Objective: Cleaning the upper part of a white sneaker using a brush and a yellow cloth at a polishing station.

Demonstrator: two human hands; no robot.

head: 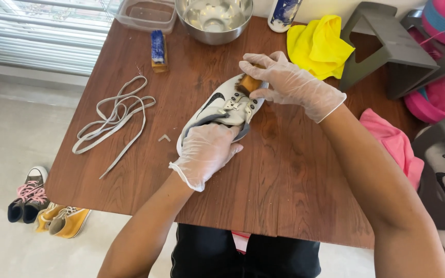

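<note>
Sneaker (pixel 221 105) lies gripped in my left hand (pixel 206 153); my right hand (pixel 284 82) clamps a wooden brush (pixel 248 84) against its far end.

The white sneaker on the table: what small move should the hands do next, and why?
Probably draw the right hand with the small wooden brush along the white sneaker toward the lace holes, while the left hand pins the heel end. The brush already sits against the toe end, and the grey laces lie removed on the table.

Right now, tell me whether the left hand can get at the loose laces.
Probably yes: the left hand grips the shoe, but bare table lies between it and the laces.
</note>
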